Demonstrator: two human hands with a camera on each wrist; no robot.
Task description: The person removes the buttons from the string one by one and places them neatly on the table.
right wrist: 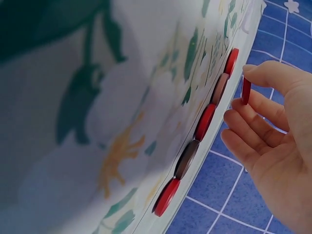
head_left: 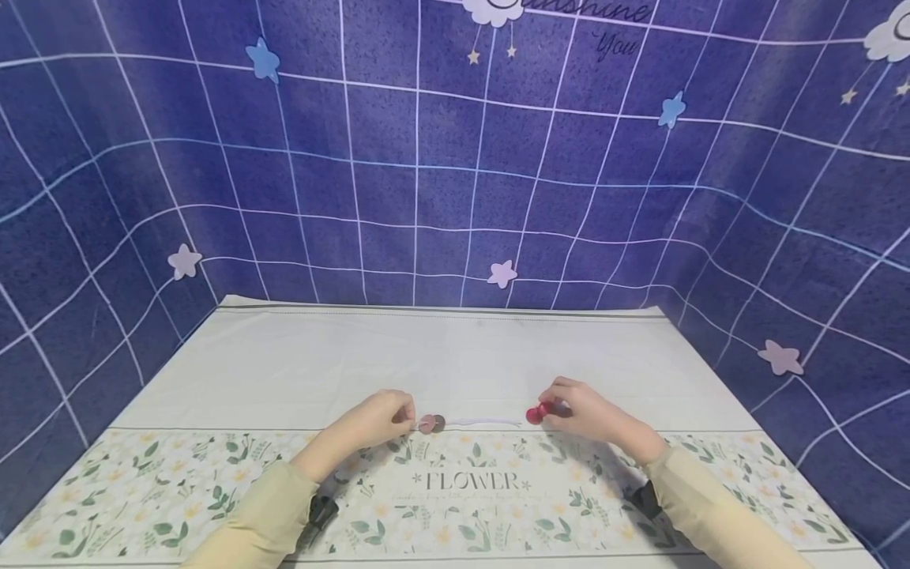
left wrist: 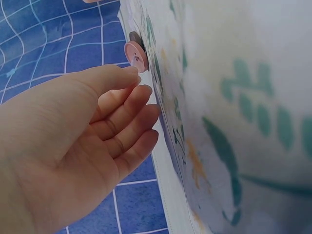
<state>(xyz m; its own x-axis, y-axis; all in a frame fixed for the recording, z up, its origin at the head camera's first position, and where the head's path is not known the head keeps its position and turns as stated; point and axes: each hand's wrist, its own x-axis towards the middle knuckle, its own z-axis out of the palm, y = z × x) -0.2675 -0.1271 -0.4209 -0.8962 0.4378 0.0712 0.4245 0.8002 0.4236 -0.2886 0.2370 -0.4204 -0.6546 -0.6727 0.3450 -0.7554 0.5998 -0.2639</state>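
Note:
A pink button [left wrist: 136, 56] and a brown button [head_left: 439, 423] sit side by side on a pale string [head_left: 483, 421] that trails rightward across the table. My left hand [head_left: 384, 419] pinches the string's end between thumb and index finger, just beside the pink button. Between thumb and fingertips, my right hand [head_left: 579, 409] holds a red button [right wrist: 246, 91] above the table. Under that hand, a row of several buttons lies on the cloth, with reds, a pink one [right wrist: 220, 88] and a dark brown one [right wrist: 187, 160]. In the head view my right hand hides most of this row.
A white tablecloth [head_left: 341, 356] with a flowered front band [head_left: 469, 521] covers the table. Blue gridded fabric [head_left: 455, 197] with stars hangs behind and on both sides. Dark wrist devices [head_left: 323, 512] sit under both forearms.

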